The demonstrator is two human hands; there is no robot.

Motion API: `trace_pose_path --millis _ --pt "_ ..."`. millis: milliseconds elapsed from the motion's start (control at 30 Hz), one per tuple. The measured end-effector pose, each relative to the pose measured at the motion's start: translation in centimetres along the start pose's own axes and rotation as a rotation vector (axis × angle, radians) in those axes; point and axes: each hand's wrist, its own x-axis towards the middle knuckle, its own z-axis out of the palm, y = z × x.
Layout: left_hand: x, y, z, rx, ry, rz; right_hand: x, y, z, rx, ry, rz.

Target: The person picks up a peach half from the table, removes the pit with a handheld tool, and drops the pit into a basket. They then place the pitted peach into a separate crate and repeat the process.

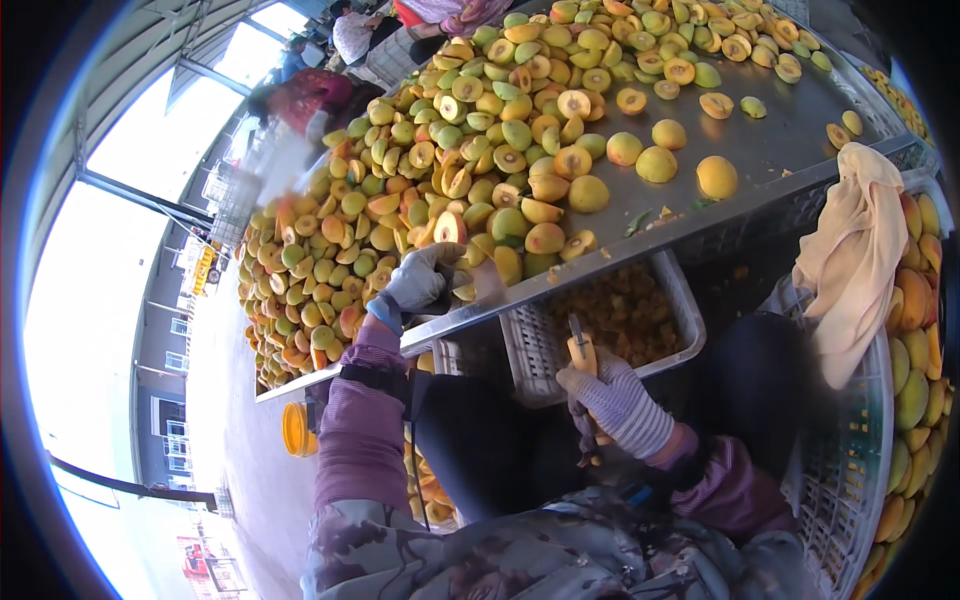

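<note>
Halved yellow peaches [420, 155], some with stones showing, are heaped across a metal table [740, 150]. My left hand [418, 280], in a pale grey glove, is at the table's near edge against the heap. Its fingers are curled, and what they hold, if anything, is blurred. My right hand [625, 405], in a striped glove, is over my lap. It is closed around a tool [580, 352] with a pale handle and a short metal tip pointing up. A dark strip of material hangs beneath that hand.
Under the table edge stands a grey plastic crate [690, 315] with small orange-brown pieces inside. A crate of peaches [910, 380] is at my right, with a beige cloth [855, 240] over its corner. A yellow bucket [297, 430] hangs at left. Other people [310, 100] are beyond the heap.
</note>
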Motion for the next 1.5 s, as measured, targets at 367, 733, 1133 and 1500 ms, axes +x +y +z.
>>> trace_pose_path --millis 367,733,1133,1500 --pt "-5.4 4.7 13.4 -1.376 0.006 0.329 1.3 2.0 0.8 -0.925 0.242 -0.853" --pt "-6.2 6.1 14.9 -0.827 0.167 0.372 0.7 0.8 0.5 -1.376 0.345 -0.540" --pt "-7.1 6.9 15.7 -0.310 0.490 0.471 1.6 2.7 0.2 -1.449 0.246 -0.524" --pt "-7.1 6.7 16.7 -1.170 0.401 0.174 1.2 2.5 1.3 -1.390 0.266 -0.484"
